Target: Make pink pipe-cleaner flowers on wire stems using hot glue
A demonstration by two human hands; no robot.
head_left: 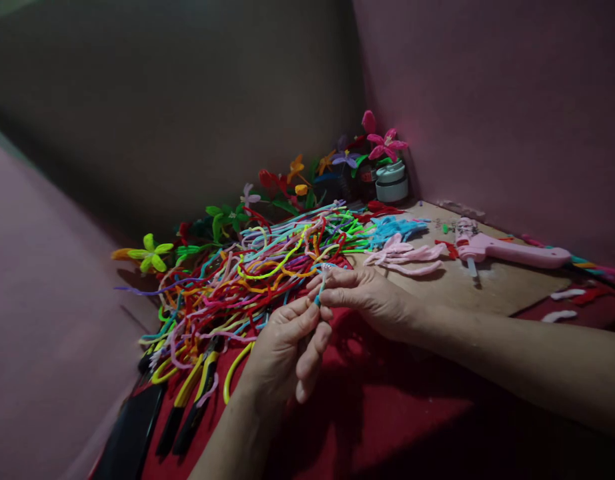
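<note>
My left hand (290, 337) is closed, thumb and finger pinching the lower end of a short light blue pipe cleaner (317, 300). Just above it, the fingertips of my right hand (375, 297) close on the same piece. Small pale tips (327, 267) show at its upper end; their exact form is too small to tell. Behind both hands spreads a large tangled heap of many-coloured pipe cleaners (267, 267). Pink petal-shaped pieces (405, 255) lie beyond my right hand, with blue petal-shaped pieces (395, 230) farther back.
A pink glue gun (517, 252) rests on a tan board (487, 297) at the right. Yellow-and-black pliers (195, 393) and a black flat object (130, 433) lie at the left. Finished pipe-cleaner flowers (151, 253) and a pale lidded jar (391, 182) stand along the back wall.
</note>
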